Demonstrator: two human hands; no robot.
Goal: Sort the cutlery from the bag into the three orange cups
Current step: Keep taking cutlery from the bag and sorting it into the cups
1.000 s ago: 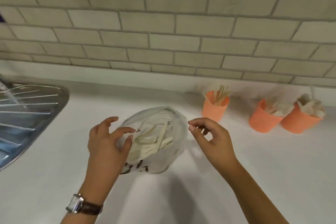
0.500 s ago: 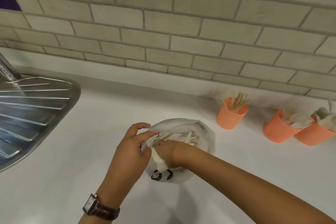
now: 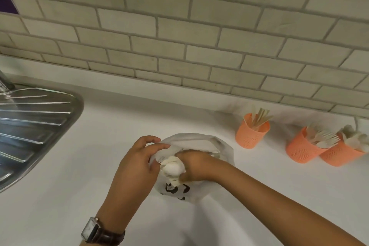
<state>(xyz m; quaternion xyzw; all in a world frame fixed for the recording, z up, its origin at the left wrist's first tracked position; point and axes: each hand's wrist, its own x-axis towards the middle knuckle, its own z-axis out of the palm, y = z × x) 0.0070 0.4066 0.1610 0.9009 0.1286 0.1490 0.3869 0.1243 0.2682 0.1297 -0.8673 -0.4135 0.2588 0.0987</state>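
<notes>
Cutlery (image 3: 171, 168) sits low in the bag (image 3: 221, 146), mid-counter. My right hand (image 3: 196, 166) is inside it, fingers curled round a pale clump. My left hand (image 3: 135, 166) pinches the rim open. I'd single out 1 piece and lift it straight up, clear of the plastic. Then I'd swing right over open counter (image 3: 259, 181) to the 3 cups (image 3: 250, 136) by the wall (image 3: 199, 46). The drainer (image 3: 40, 126) lies well to the left.
</notes>
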